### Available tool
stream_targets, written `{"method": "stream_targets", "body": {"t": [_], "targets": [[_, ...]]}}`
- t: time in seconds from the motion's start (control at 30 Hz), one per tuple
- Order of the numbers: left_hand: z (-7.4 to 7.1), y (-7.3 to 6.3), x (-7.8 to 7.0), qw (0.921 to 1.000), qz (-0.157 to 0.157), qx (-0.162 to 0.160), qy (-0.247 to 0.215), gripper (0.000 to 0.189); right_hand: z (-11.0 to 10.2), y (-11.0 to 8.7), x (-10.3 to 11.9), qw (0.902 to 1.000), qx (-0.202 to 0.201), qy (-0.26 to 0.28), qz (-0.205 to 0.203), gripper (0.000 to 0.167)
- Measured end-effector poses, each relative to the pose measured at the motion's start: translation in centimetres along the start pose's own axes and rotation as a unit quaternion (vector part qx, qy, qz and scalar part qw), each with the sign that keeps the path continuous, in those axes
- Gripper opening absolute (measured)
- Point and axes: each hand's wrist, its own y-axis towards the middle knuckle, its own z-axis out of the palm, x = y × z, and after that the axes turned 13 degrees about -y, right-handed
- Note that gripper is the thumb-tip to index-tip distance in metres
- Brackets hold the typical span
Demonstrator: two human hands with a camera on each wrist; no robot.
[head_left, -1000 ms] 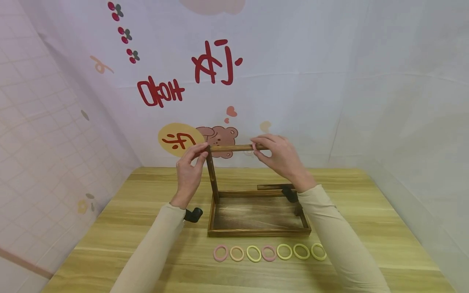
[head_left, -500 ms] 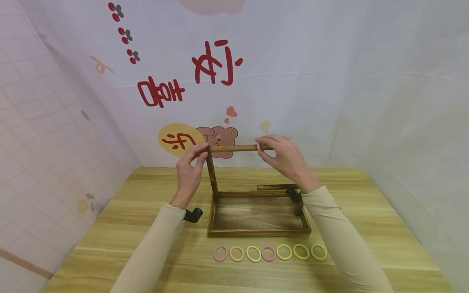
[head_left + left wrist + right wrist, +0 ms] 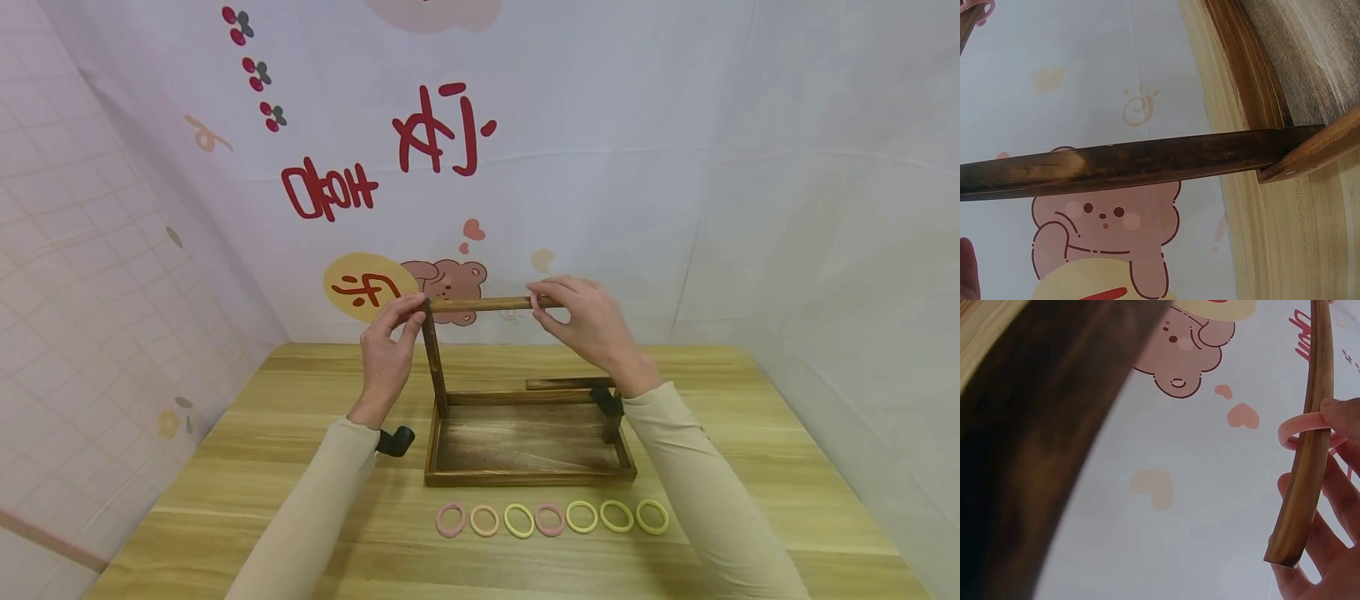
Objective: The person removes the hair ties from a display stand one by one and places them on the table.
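A dark wooden stand (image 3: 528, 477) has an upright post (image 3: 434, 358) at its left, topped by a level bar (image 3: 480, 304) that runs to the right. My left hand (image 3: 386, 354) pinches the top corner where post and bar meet. Around the bar, near its free end, hangs a pink ring (image 3: 1292, 425); my right hand (image 3: 588, 325) pinches it between thumb and fingertips. In the right wrist view the bar passes through the ring, and its cut end shows below. The left wrist view catches only a fingertip (image 3: 967, 272) of the left hand.
Several pink, orange and yellow rings (image 3: 519, 520) lie in a row before the stand. A lower, shorter bar (image 3: 562, 384) sits on the stand's right side, beneath my right forearm. Behind the table (image 3: 300, 467) hangs a printed white cloth (image 3: 600, 183).
My right hand has slid the pink ring a little to the right along the upper bar, towards its free end. The left hand has stayed at the corner.
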Motion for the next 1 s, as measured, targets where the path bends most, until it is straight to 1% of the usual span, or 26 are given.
{"method": "stream_targets", "body": {"t": [0.3,0.63,1.0], "targets": [[0.0,0.0,0.1,1.0,-0.001,0.0,0.004,0.026,-0.4,-0.2,-0.3,1.0,0.003,0.003,0.002,0.035],[0.0,0.0,0.0,0.9999,-0.009,0.0,0.008,0.026,-0.5,-0.5,-0.7,1.0,-0.001,0.007,0.005,0.035],[0.0,0.0,0.0,1.0,-0.007,0.0,0.006,0.026,-0.8,-0.9,-1.0,1.0,-0.001,0.005,0.005,0.034]]}}
